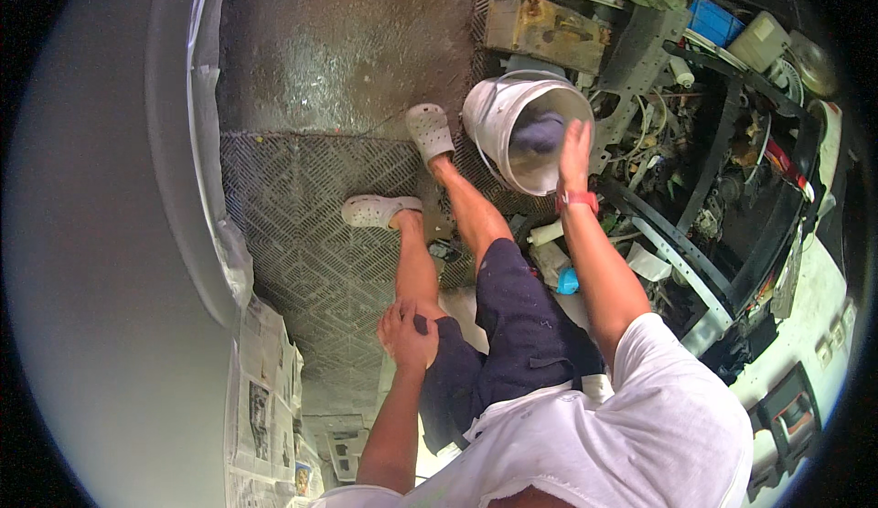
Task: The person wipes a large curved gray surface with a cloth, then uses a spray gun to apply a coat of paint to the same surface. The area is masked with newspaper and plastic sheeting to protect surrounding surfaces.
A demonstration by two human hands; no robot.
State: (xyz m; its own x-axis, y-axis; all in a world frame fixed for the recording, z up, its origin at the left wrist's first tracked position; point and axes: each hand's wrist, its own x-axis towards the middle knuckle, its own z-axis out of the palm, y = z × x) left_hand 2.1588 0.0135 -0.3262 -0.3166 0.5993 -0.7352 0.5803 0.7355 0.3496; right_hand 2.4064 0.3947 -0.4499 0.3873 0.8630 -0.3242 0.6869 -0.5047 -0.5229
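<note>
My right hand (574,154), with a red band (576,201) at its wrist, is at the near right rim of a white bucket (496,124). Its fingers are stretched out and hold nothing; whether the palm touches the rim, I cannot tell. Inside the tilted-looking bucket lies a dark blue cloth-like bundle (538,133). My left hand (409,336) rests on my left knee with its fingers spread over the skin and the hem of the dark shorts (521,316).
Patterned floor mat (311,197) lies under my pale clogs (380,211). On the left rises a smooth grey panel (110,234), edged with newspaper sheets (261,407). To the right are a dark metal frame (713,151), cables and scattered parts. A stained box (546,32) stands beyond the bucket.
</note>
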